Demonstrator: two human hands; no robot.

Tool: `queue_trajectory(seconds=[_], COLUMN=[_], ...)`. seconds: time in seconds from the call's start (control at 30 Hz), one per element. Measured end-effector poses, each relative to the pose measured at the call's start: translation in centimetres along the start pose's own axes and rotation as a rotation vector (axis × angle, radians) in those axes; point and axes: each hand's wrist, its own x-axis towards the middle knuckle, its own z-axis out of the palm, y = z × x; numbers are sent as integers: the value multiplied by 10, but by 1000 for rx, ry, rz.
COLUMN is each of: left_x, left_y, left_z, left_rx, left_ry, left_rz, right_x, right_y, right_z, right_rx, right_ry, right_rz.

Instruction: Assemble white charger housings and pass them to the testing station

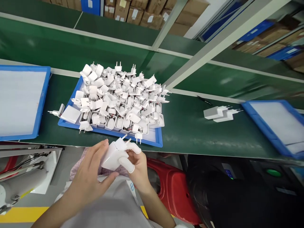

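Both my hands hold one white plug adapter [113,154] just in front of the green bench edge, its two pins pointing up toward the tray. My left hand [88,173] cups its left side, thumb underneath. My right hand [136,165], with white finger cots on the fingertips, grips its right side. Right behind them lies a blue tray [157,138] heaped with several more white adapters [121,98].
An empty blue tray [42,104] with a white liner sits at the far left, another blue tray [266,126] at the right. Two adapters [219,113] lie loose on the green belt. Red stool [173,186] and a machine below the bench; cardboard boxes on shelves behind.
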Motion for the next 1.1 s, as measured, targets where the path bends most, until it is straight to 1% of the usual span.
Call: queue_trajectory(seconds=[0.1,0.17,0.2,0.23,0.3,0.37,0.43,0.5,0.57,0.63,0.77,0.87,0.93,1.0,1.1], left_x=[1,2,3,4,7,10,12,14,14,13,9,8,9,13,18], left_y=[8,9,9,8,6,5,4,3,3,3,1,-2,-2,0,5], left_z=[14,18,17,15,7,0,-4,-4,-2,-1,3,6,6,4,1], left_rx=[101,77,26,-44,-196,-301,-356,-384,-394,-397,-476,-553,-537,-484,-439], left_ry=[126,170,166,131,1,-119,-162,-155,-145,-125,-85,-45,-46,-62,-40], left_rz=[-43,-80,-81,-66,-8,24,28,32,56,68,-12,-16,-24,-47,-64], right_x=[-15,-23,-25,-26,-23,-17,-12,-9,-8,-8,-4,1,5,8,10], right_y=[-4,-6,-9,-12,-21,-30,-36,-35,-31,-26,-25,-31,-33,-32,-27], right_z=[10,13,13,12,9,4,1,1,3,8,18,24,26,27,30], right_rx=[-195,-265,-247,-207,-139,-166,-233,-253,-198,-131,-51,11,14,8,5], right_ry=[15,-5,-17,-28,-59,-125,-172,-139,-56,-5,-11,50,82,99,154], right_rz=[-118,-192,-199,-184,-111,-48,-37,-34,-6,22,113,196,195,159,111])
